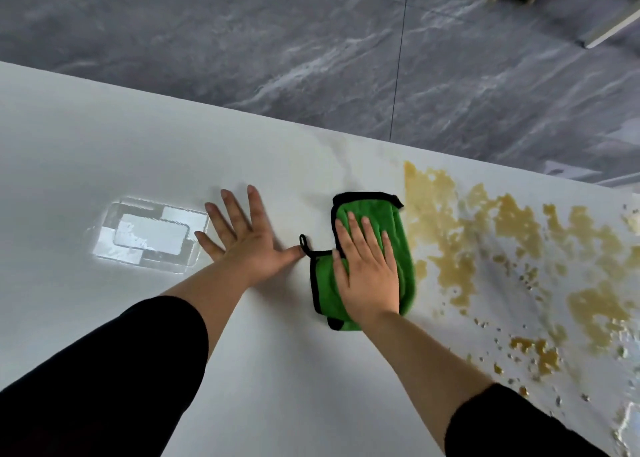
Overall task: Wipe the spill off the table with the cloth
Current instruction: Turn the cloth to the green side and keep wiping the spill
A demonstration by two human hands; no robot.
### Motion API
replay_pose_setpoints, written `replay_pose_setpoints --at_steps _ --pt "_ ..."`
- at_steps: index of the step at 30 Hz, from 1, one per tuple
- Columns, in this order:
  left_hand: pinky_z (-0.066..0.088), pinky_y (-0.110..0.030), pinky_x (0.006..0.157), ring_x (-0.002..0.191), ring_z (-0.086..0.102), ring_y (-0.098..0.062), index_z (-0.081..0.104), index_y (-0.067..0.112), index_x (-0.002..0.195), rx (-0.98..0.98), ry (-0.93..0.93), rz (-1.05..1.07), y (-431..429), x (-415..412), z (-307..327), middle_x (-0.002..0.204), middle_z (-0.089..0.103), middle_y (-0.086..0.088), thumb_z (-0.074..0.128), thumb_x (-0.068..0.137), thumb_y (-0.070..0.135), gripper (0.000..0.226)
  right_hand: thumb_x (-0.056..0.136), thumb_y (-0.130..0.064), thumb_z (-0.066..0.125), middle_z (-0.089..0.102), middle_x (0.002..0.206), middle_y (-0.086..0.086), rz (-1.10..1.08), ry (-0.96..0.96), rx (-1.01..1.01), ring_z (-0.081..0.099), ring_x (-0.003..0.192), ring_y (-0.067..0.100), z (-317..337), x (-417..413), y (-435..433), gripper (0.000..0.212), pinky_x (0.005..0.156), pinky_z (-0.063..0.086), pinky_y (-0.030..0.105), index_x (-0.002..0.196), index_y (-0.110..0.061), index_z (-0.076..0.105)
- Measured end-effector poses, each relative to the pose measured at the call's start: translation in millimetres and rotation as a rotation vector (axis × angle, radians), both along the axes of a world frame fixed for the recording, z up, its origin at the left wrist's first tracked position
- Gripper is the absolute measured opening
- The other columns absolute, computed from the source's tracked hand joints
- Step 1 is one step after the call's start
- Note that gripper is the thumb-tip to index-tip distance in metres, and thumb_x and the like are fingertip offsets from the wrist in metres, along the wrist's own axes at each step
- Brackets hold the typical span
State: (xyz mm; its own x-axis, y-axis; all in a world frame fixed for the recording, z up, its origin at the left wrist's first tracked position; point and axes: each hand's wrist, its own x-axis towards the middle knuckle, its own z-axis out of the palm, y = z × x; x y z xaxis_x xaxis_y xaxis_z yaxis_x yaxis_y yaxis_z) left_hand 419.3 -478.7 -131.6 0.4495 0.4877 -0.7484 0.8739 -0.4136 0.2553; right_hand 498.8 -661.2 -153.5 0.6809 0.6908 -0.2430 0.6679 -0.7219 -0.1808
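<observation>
one cloth (375, 214) under flat right hand (367, 269), at spill (450, 269) edge

The person is wearing a black top with long sleeves. The left sleeve (114, 370) is showing as plain, matt cloth, its edge sitting partway up the forearm and leaving the lower arm bare. The right sleeve (519, 429) is looking the same: black, smooth, ending in a rounded edge above a bare stretch of forearm. Both sleeves are running out past the lower edge of the view. The left hand (242, 242) and the right hand (367, 269) are going uncovered, and the fingernails are showing short and plain.
</observation>
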Motion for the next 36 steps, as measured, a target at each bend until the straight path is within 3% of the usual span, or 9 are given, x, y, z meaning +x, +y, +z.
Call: replay_pose_setpoints --at_steps 5,11,16,21,31,36 --pt "-0.021 -0.065 0.104 0.128 -0.051 -0.032 -0.055 0.041 0.122 -0.013 -0.002 0.007 1.5 0.1 -0.7 0.142 -0.055 -0.004 0.053 0.055 0.093 0.137 0.101 -0.042 0.018 0.010 0.160 -0.010 -0.021 -0.015 0.000 0.000 0.147 0.009 -0.3 20.4 10.4 0.053 0.120 -0.002 0.037 0.153 -0.029 0.015" --pt "-0.023 -0.065 0.103 0.125 -0.053 -0.031 -0.058 0.040 0.117 0.056 0.014 0.014 -2.2 2.4 -4.4 0.144 -0.053 -0.004 0.051 0.052 0.094 0.138 0.102 -0.041 0.018 0.009 0.161 -0.009 -0.270 -0.054 0.030 0.002 0.148 0.012 -5.4 84.1 41.4 0.053 0.120 -0.001 0.038 0.153 -0.028 0.014" --pt "-0.021 -0.065 0.103 0.126 -0.053 -0.031 -0.057 0.042 0.117 0.003 -0.017 -0.005 -0.4 -0.7 -0.4 0.141 -0.055 -0.004 0.053 0.053 0.094 0.137 0.101 -0.040 0.020 0.015 0.161 -0.005 -0.208 -0.037 0.053 0.008 0.148 0.016 -2.1 25.8 4.5 0.054 0.120 0.003 0.038 0.153 -0.026 0.017" --pt "-0.018 -0.065 0.106 0.132 -0.047 -0.034 -0.048 0.035 0.133 -0.001 0.028 -0.009 -1.4 2.5 5.7 0.144 -0.052 -0.007 0.056 0.057 0.091 0.140 0.101 -0.042 0.023 0.014 0.159 -0.008 -0.145 -0.007 0.003 0.006 0.148 0.011 0.0 -41.6 -58.5 0.054 0.120 0.005 0.038 0.152 -0.028 0.018" --pt "-0.017 -0.067 0.106 0.134 -0.044 -0.034 -0.047 0.036 0.133 0.064 0.016 -0.015 -4.6 1.9 0.3 0.147 -0.049 -0.008 0.052 0.054 0.094 0.140 0.102 -0.044 0.015 0.009 0.161 -0.008 -0.231 -0.050 0.009 0.002 0.148 0.012 -5.6 82.1 -6.9 0.054 0.120 -0.001 0.037 0.153 -0.029 0.013" --pt "-0.016 -0.065 0.107 0.134 -0.045 -0.033 -0.046 0.037 0.134 0.047 0.017 -0.015 -3.5 1.4 1.5 0.146 -0.050 -0.006 0.052 0.055 0.094 0.139 0.101 -0.046 0.014 0.008 0.160 -0.009 -0.176 -0.005 0.032 -0.001 0.147 0.010 -0.4 30.2 -46.1 0.055 0.120 -0.001 0.035 0.153 -0.029 0.013"
